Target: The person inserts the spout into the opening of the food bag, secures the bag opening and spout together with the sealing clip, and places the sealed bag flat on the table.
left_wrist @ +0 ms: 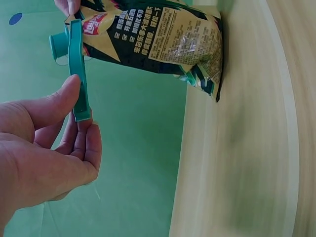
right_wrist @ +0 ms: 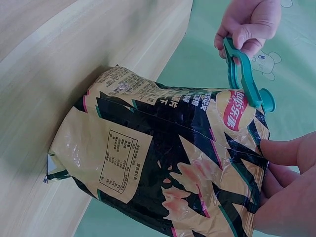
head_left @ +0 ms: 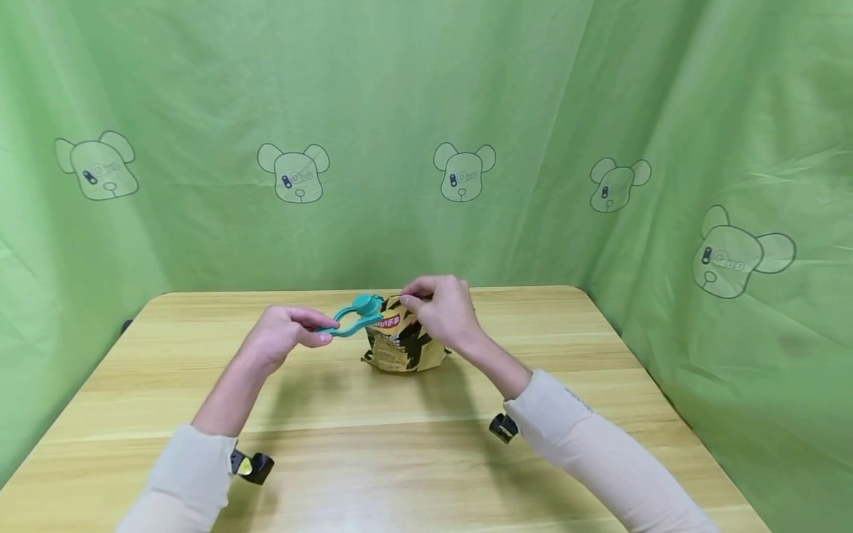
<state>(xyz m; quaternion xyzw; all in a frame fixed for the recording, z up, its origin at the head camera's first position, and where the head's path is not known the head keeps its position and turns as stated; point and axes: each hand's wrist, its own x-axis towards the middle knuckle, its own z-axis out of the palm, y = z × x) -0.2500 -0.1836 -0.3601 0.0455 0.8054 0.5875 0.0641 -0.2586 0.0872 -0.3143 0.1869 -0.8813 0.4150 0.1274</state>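
My left hand [head_left: 280, 337] pinches one end of a teal bag clip [head_left: 366, 323] between thumb and fingers. The clip [left_wrist: 77, 64] has a round cap on its outer side. Its far end lies at the top corner of a Lay's potato chip bag [head_left: 393, 355], beside the red logo. My right hand [head_left: 445, 314] pinches the top edge of the bag, thumb on one face and fingers on the other. In the right wrist view the chip bag [right_wrist: 148, 148] looks full and crumpled, black and tan. The bag stands upright on the table.
The wooden table [head_left: 373, 459] carries the bag. Green curtains [head_left: 386, 237] printed with bear heads hang behind and at both sides. Black wrist mounts [head_left: 253, 468] hang below both sleeves, close above the tabletop.
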